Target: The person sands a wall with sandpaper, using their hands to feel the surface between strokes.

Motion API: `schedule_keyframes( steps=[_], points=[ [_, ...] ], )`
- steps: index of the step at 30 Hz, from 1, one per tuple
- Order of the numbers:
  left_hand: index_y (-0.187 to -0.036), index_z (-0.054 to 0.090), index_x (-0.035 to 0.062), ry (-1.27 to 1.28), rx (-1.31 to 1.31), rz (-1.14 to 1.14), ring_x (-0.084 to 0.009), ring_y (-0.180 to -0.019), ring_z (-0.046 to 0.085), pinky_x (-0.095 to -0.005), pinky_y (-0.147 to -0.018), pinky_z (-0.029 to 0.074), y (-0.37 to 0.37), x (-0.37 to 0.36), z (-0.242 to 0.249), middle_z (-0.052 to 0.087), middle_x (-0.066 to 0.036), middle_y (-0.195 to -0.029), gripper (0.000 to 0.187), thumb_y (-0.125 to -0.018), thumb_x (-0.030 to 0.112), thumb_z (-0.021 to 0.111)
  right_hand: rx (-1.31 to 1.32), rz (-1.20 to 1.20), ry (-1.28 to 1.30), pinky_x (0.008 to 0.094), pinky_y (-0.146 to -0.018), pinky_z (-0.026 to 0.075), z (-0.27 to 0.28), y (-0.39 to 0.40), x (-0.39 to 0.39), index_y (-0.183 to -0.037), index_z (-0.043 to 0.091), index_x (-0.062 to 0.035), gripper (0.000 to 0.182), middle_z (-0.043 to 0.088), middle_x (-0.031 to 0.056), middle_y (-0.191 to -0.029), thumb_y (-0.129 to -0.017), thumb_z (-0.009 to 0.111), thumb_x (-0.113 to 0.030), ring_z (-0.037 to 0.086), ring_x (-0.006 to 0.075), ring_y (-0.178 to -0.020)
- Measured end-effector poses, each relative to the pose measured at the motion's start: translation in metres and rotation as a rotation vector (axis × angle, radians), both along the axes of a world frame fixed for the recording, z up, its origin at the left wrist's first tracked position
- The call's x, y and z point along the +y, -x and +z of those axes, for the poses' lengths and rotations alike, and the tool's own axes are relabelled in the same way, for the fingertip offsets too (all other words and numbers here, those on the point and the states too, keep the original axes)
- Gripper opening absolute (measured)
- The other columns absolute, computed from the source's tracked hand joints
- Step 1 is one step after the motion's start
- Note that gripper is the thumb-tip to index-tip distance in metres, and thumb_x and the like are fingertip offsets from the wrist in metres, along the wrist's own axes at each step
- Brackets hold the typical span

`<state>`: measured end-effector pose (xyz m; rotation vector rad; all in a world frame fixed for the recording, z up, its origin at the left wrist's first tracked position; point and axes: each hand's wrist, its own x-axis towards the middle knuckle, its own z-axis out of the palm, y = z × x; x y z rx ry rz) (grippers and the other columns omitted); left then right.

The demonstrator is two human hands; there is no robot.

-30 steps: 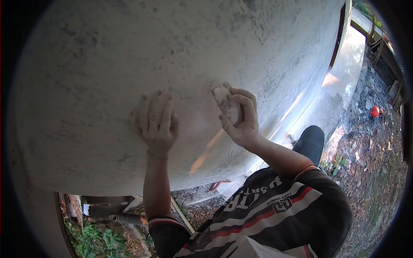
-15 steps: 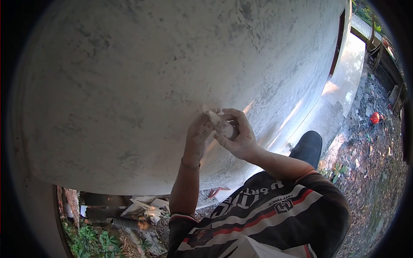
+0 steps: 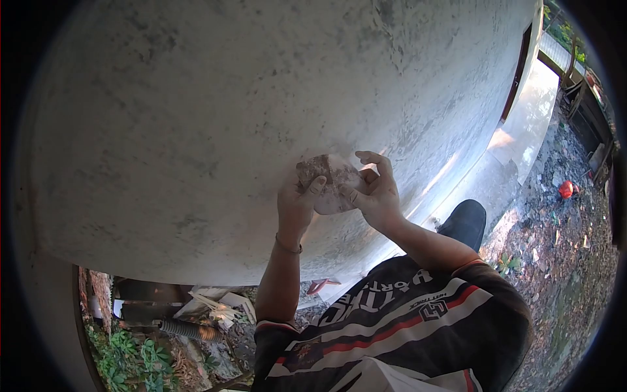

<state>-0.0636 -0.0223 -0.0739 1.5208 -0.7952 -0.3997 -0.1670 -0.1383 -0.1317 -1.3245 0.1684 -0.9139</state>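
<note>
Where left hand [image 3: 297, 202] grips, sheet [image 3: 333, 179] looks blotchy.

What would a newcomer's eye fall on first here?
Probably the blotchy sheet near mid-picture, held between the left hand and right hand. Behind it, the pale wall, mottled dark, fills much of the view. A bright red object on the ground at far right also stands out.

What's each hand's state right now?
Left hand: closed on the dusty sheet, thumb on top.
Right hand: holding the same sheet's right edge, one finger raised clear.
</note>
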Motion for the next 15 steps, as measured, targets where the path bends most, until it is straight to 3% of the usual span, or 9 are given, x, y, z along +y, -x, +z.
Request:
schedule_keyframes(
  steps=[5, 8, 11, 15],
  points=[
    [-0.11, 0.057, -0.0023, -0.016, 0.007, -0.071, -0.0114, -0.088, 0.06, -0.0251, -0.078, 0.048, -0.005, 0.002, -0.004, 0.065, -0.008, -0.098, 0.025, -0.087, 0.008, 0.061, 0.034, 0.087, -0.104, 0.0252, -0.076, 0.05, 0.006, 0.005, -0.005, -0.128, 0.035, -0.0066, 0.067, 0.04, 0.009, -0.113, -0.072, 0.072, 0.002, 0.054, 0.0149, -0.092],
    [-0.109, 0.057, -0.0019, -0.053, -0.029, -0.111, -0.0115, -0.088, 0.06, -0.0254, -0.079, 0.048, -0.005, 0.004, -0.003, 0.065, -0.007, -0.098, 0.024, -0.088, 0.008, 0.06, 0.088, 0.189, -0.355, 0.0265, -0.068, 0.049, 0.02, 0.009, -0.01, -0.131, 0.035, -0.0083, 0.07, 0.039, 0.0108, -0.116, -0.072, 0.073, 0.0, 0.056, 0.014, -0.085],
    [-0.112, 0.054, -0.002, -0.051, -0.064, -0.098, -0.0125, -0.089, 0.061, -0.0257, -0.079, 0.048, -0.005, 0.003, -0.007, 0.065, -0.008, -0.098, 0.028, -0.087, 0.008, 0.061, 0.111, 0.337, -0.344, 0.0265, -0.066, 0.051, 0.022, 0.01, -0.021, -0.136, 0.03, -0.0097, 0.079, 0.042, 0.0125, -0.118, -0.071, 0.074, -0.001, 0.058, 0.0145, -0.085],
    [-0.12, 0.046, -0.0015, -0.078, -0.104, -0.023, -0.0153, -0.088, 0.063, -0.0273, -0.077, 0.05, -0.007, -0.002, -0.014, 0.066, -0.011, -0.096, 0.043, -0.083, 0.007, 0.066, 0.226, 0.146, -0.033, 0.0265, -0.069, 0.052, 0.026, 0.018, -0.023, -0.137, 0.032, -0.0121, 0.079, 0.043, 0.0142, -0.119, -0.071, 0.075, -0.003, 0.058, 0.0152, -0.081]
  ],
)
